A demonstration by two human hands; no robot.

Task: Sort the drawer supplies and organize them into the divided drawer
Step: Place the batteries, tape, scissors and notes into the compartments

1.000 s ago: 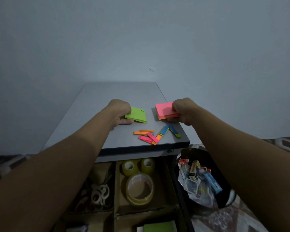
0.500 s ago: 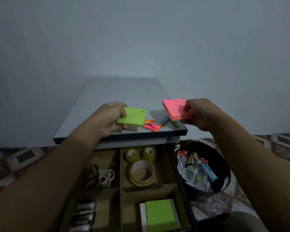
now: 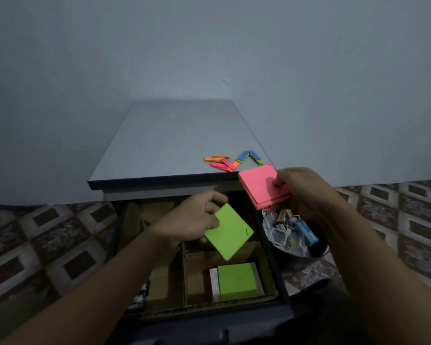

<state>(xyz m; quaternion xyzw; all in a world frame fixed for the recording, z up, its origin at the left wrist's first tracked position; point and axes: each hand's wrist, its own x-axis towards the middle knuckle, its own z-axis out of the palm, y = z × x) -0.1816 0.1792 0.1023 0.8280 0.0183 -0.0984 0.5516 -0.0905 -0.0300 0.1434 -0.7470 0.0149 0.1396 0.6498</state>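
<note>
**Sorting in progress:** A person's left hand (image 3: 194,220) pinches a green sticky-note pad (image 3: 230,232) by one edge, thumb on top and fingers curled beneath. It holds the pad tilted in the air above the open divided drawer (image 3: 183,270). The right hand (image 3: 306,192), just off the drawer's side, grips a pink sticky-note pad (image 3: 261,186) the same way, thumb pressed on its face. That pad is raised near the front edge of the surface (image 3: 174,140).

Below the left hand and a little nearer the person, a compartment already holds a green block of notes (image 3: 237,281) with a white pad (image 3: 214,282) touching its side. What look like batteries (image 3: 141,296) show dimly in the compartment under the left forearm.

The sorting appears well under way but unfinished. Both pads in hand have yet to be set down, and the matching green block suggests they belong in the compartment beneath the left hand. Beyond the right hand, a scatter of coloured page flags (image 3: 232,160) lies loose on the surface, seemingly the last supplies left to file. Under the right hand, beside the drawer, a dark bin (image 3: 319,249) holds wrappers and scraps. The far compartments are hidden by the left hand and shadow, so their contents cannot be told.
</note>
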